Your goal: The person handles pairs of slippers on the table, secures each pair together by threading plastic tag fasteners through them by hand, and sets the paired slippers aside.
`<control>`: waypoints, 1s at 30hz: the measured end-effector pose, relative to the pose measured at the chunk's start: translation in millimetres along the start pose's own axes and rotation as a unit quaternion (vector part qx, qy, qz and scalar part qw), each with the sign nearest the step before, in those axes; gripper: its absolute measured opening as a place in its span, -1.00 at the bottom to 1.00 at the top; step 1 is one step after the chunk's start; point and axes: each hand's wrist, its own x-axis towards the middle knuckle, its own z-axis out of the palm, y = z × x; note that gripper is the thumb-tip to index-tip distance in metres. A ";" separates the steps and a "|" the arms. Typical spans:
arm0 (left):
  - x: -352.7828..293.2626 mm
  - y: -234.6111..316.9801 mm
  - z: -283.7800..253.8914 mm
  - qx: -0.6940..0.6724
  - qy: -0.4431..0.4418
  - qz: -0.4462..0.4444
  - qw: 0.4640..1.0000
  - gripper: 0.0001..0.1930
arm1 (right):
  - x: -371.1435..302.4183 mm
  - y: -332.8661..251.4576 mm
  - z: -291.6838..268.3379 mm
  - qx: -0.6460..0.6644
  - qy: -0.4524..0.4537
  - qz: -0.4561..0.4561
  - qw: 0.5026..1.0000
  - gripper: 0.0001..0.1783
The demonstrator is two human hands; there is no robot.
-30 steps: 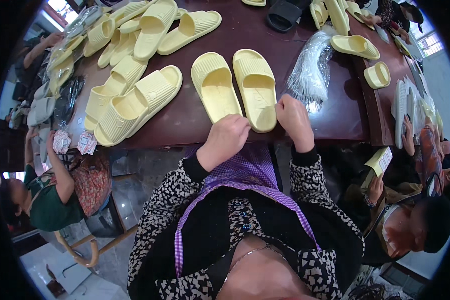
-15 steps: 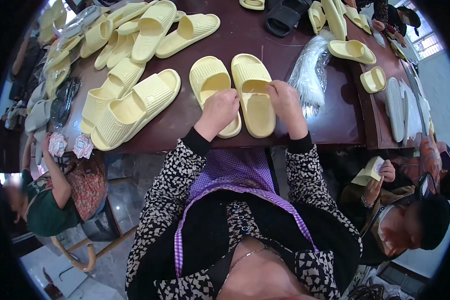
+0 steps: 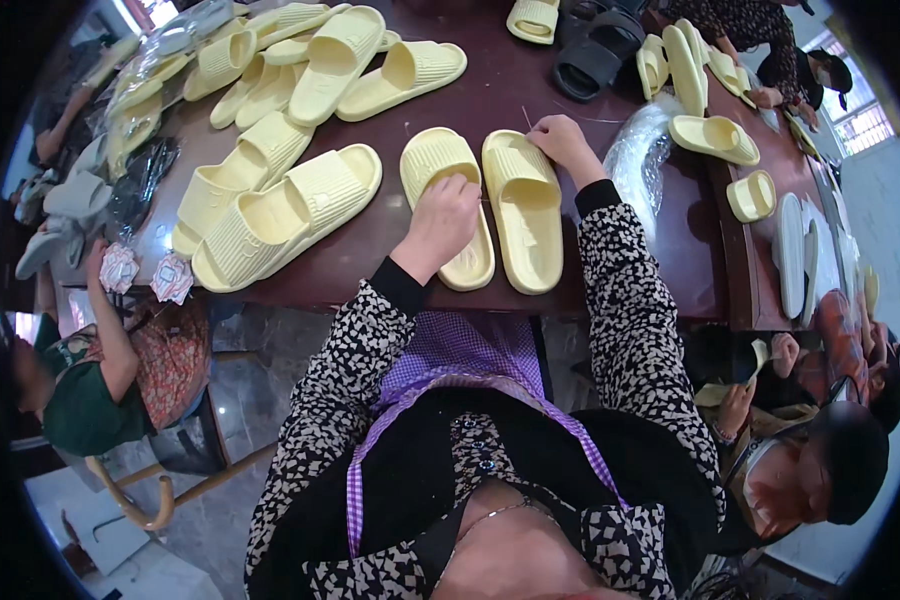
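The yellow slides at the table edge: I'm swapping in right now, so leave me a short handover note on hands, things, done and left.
Left hand rests on the left slide, fingers curled at its strap.
Right hand touches the toe end of the right slide.
Both slides lie side by side, soles down, near the table edge.
Done: the pair is lined up.
Left: can't tell; neither slide is lifted.

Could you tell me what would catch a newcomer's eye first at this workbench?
Most striking is the pair of pale yellow slides lying side by side at the near edge of the dark brown table, with the left hand resting on the left one and the right hand at the toe of the right one. Next comes the heap of matching yellow slides spread over the table's far left.
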 end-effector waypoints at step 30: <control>15.8 13.0 -27.0 -0.168 0.215 -0.127 0.954 -0.76 | -21.9 -100.2 1.9 0.400 -0.054 -0.050 0.914 -0.86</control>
